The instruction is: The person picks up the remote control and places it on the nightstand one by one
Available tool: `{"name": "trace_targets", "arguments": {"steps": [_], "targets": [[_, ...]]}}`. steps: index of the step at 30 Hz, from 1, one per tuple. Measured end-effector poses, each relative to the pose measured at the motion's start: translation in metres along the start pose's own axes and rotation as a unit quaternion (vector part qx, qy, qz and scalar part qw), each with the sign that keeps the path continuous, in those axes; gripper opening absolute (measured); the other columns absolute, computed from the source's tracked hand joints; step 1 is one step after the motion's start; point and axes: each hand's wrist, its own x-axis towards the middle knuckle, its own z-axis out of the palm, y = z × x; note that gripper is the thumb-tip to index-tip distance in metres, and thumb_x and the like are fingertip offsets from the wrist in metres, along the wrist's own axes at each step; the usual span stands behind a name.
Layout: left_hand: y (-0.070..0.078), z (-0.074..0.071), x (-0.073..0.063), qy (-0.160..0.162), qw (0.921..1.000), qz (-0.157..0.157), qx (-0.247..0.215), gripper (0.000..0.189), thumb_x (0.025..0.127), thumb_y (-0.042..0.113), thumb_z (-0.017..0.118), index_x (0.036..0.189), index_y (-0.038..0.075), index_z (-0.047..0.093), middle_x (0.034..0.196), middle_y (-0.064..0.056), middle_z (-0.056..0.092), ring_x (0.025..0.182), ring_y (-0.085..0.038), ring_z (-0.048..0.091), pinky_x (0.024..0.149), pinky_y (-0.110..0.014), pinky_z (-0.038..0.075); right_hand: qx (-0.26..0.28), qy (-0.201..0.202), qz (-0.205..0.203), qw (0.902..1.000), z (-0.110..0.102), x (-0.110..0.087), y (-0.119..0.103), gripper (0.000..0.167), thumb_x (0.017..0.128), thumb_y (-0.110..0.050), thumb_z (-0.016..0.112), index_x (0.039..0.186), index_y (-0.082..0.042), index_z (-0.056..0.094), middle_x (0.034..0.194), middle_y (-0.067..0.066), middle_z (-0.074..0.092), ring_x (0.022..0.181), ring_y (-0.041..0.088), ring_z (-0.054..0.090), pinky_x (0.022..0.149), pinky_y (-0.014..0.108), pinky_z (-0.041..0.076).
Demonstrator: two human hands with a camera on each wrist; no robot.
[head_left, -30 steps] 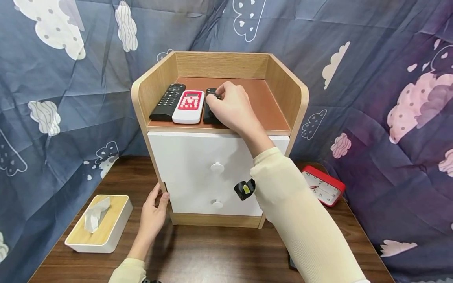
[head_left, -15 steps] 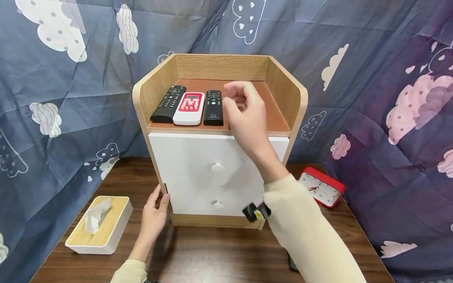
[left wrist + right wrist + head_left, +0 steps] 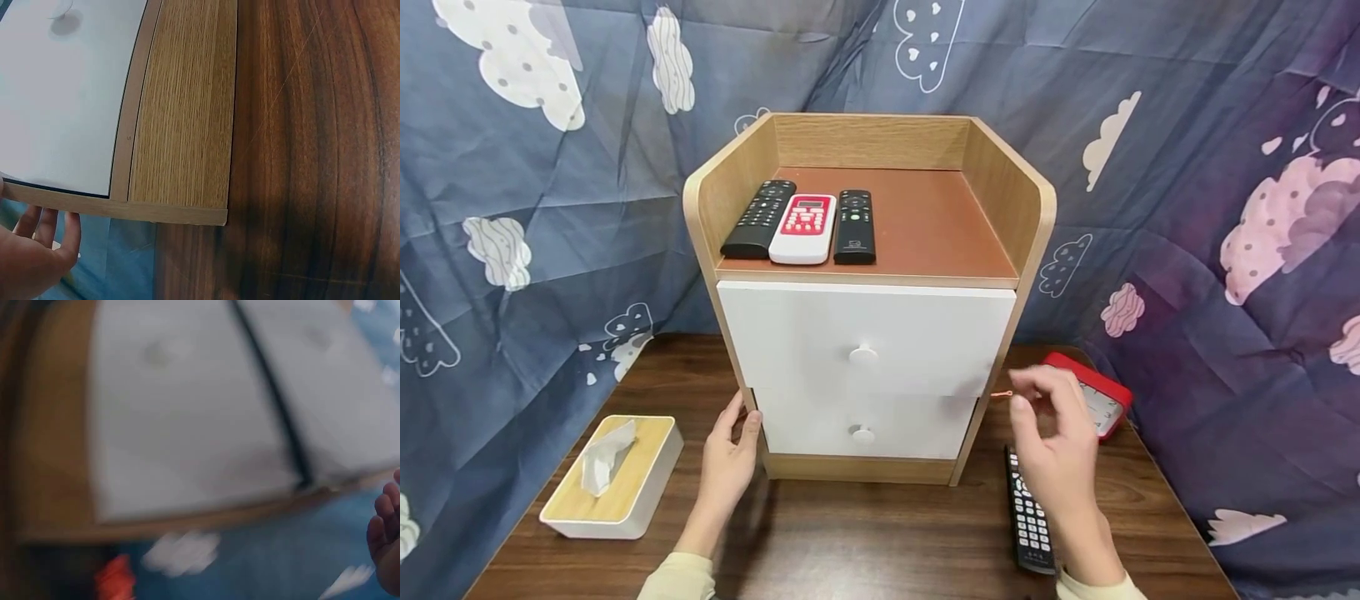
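My left hand (image 3: 730, 450) touches the lower left side of the small two-drawer cabinet (image 3: 865, 471); the left wrist view shows its fingers (image 3: 72, 237) at the wooden side edge. My right hand (image 3: 1060, 442) holds nothing, its fingers loosely bent, right of the cabinet. It overlaps the red alarm clock (image 3: 1112, 387) and lies just above a long black remote control (image 3: 1030, 517) on the table. On the cabinet's brown top, side by side at the left, lie a black remote (image 3: 760, 221), a white remote with a red face (image 3: 801, 242) and a smaller black remote (image 3: 854, 229).
A white tissue box with a wooden lid (image 3: 647, 492) stands left on the dark wooden table (image 3: 865, 542). A small orange loop (image 3: 1002, 393) shows beside the cabinet's right side. Cloud-patterned dark blue cloth (image 3: 587, 208) hangs behind everything.
My right hand has let go of the smaller black remote on the cabinet top and moved down to the right, uncovering the remote on the table. My left hand has stayed in place.
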Motion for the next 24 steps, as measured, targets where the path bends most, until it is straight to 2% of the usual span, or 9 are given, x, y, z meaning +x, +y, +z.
{"name": "trace_targets", "arguments": {"steps": [3, 5, 7, 9, 11, 13, 15, 18, 24], "targets": [[-0.001, 0.001, -0.001, 0.006, 1.0000, 0.000, -0.003, 0.052, 0.105, 0.027, 0.050, 0.151, 0.006, 0.040, 0.136, -0.018, 0.054, 0.117, -0.026, 0.053, 0.083, -0.012, 0.042, -0.100, -0.003, 0.103, 0.9897, -0.023, -0.041, 0.035, 0.024, 0.082, 0.013, 0.062, 0.105, 0.007, 0.067, 0.095, 0.010, 0.058, 0.084, 0.006, 0.050, 0.071, 0.010, 0.039], [-0.002, 0.001, -0.002, 0.008, 1.0000, -0.003, -0.003, 0.052, 0.105, 0.028, 0.051, 0.151, 0.006, 0.040, 0.137, -0.018, 0.054, 0.118, -0.026, 0.053, 0.083, -0.011, 0.041, -0.178, -0.037, 0.182, 0.9663, -0.037, -0.068, 0.058, 0.024, 0.085, 0.006, 0.064, 0.109, 0.006, 0.065, 0.098, 0.013, 0.057, 0.089, 0.012, 0.050, 0.076, 0.017, 0.038], [-0.003, 0.000, -0.004, 0.012, 0.9999, -0.006, 0.001, 0.053, 0.105, 0.028, 0.051, 0.151, 0.005, 0.040, 0.138, -0.019, 0.053, 0.119, -0.026, 0.052, 0.083, -0.011, 0.040, -0.240, -0.095, 0.271, 0.9273, -0.048, -0.093, 0.078, 0.031, 0.087, -0.005, 0.066, 0.115, 0.007, 0.060, 0.105, 0.019, 0.055, 0.099, 0.026, 0.049, 0.086, 0.032, 0.039], [-0.004, 0.000, -0.005, 0.016, 0.9998, -0.008, 0.000, 0.053, 0.105, 0.028, 0.050, 0.151, 0.006, 0.040, 0.138, -0.020, 0.053, 0.118, -0.025, 0.052, 0.083, -0.011, 0.040, -0.277, -0.167, 0.345, 0.8813, -0.056, -0.114, 0.097, 0.045, 0.090, -0.016, 0.067, 0.122, 0.011, 0.052, 0.111, 0.028, 0.050, 0.108, 0.042, 0.042, 0.091, 0.048, 0.035], [-0.005, -0.001, -0.006, 0.023, 0.9997, -0.008, 0.002, 0.051, 0.105, 0.027, 0.051, 0.151, 0.006, 0.041, 0.137, -0.019, 0.055, 0.115, -0.021, 0.052, 0.082, -0.010, 0.039, -0.297, -0.238, 0.392, 0.8377, -0.062, -0.130, 0.110, 0.059, 0.090, -0.026, 0.067, 0.127, 0.015, 0.044, 0.116, 0.037, 0.045, 0.113, 0.054, 0.036, 0.093, 0.060, 0.031], [-0.005, -0.001, -0.006, 0.029, 0.9996, -0.006, 0.001, 0.049, 0.105, 0.026, 0.051, 0.150, 0.008, 0.043, 0.135, -0.017, 0.057, 0.111, -0.014, 0.052, 0.081, -0.009, 0.039, -0.300, -0.279, 0.415, 0.8123, -0.064, -0.140, 0.118, 0.066, 0.090, -0.030, 0.067, 0.128, 0.016, 0.041, 0.115, 0.039, 0.046, 0.112, 0.055, 0.038, 0.092, 0.061, 0.034], [-0.004, -0.001, -0.006, 0.028, 0.9996, -0.004, -0.003, 0.049, 0.104, 0.026, 0.051, 0.150, 0.010, 0.044, 0.134, -0.015, 0.058, 0.107, -0.006, 0.051, 0.081, -0.009, 0.039, -0.295, -0.298, 0.417, 0.8063, -0.064, -0.144, 0.122, 0.067, 0.090, -0.030, 0.067, 0.129, 0.017, 0.040, 0.113, 0.038, 0.049, 0.108, 0.052, 0.046, 0.088, 0.060, 0.039], [-0.003, 0.000, -0.006, 0.025, 0.9997, -0.001, -0.007, 0.048, 0.104, 0.027, 0.052, 0.149, 0.011, 0.045, 0.134, -0.015, 0.058, 0.104, 0.000, 0.051, 0.081, -0.009, 0.040, -0.286, -0.291, 0.413, 0.8141, -0.064, -0.144, 0.122, 0.062, 0.089, -0.025, 0.067, 0.129, 0.016, 0.042, 0.108, 0.034, 0.056, 0.101, 0.043, 0.055, 0.084, 0.056, 0.043], [-0.002, 0.003, -0.005, 0.021, 0.9997, -0.004, -0.010, 0.049, 0.104, 0.026, 0.052, 0.149, 0.009, 0.044, 0.134, -0.016, 0.058, 0.108, -0.012, 0.052, 0.081, -0.008, 0.040, -0.288, -0.291, 0.434, 0.8023, -0.064, -0.139, 0.118, 0.063, 0.089, -0.028, 0.069, 0.129, 0.014, 0.045, 0.109, 0.033, 0.058, 0.102, 0.041, 0.057, 0.082, 0.058, 0.045]]}}
